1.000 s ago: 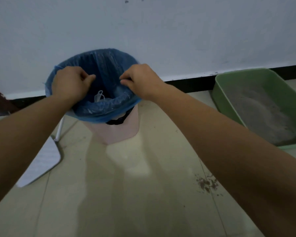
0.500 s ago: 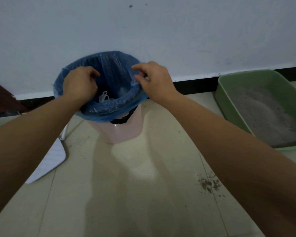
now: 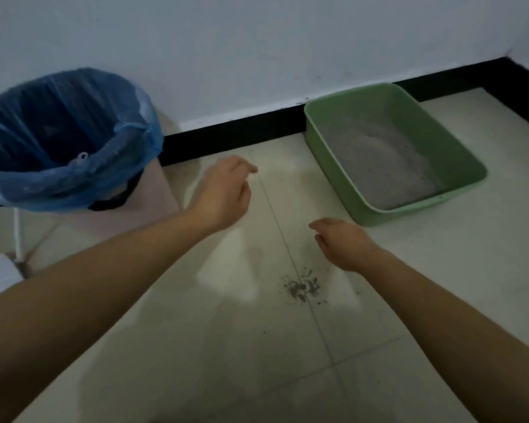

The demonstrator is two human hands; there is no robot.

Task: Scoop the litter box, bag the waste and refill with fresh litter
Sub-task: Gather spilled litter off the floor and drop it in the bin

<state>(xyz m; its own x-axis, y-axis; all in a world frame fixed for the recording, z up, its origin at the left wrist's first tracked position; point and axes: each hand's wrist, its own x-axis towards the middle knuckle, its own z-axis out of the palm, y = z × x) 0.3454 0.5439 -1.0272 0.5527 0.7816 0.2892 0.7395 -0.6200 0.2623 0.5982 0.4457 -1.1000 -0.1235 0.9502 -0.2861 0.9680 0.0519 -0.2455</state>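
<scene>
While both hands hover empty, left hand (image 3: 223,193) loosely curled and right hand (image 3: 345,242) relaxed, the litter box (image 3: 409,216) sits just beyond the right hand; the blue bag (image 3: 74,190) stands left of the left hand; best, I judge, to grip it by both rims, level, avoiding the spilled litter (image 3: 301,288) near the right wrist.

Both bare forearms extend forward. Left grip (image 3: 223,196): fingers loosely curled, holding nothing, left of the green rectangular plastic litter box (image 3: 416,210). Right grip (image 3: 345,244): palm down, fingers relaxed, near its front corner.
</scene>
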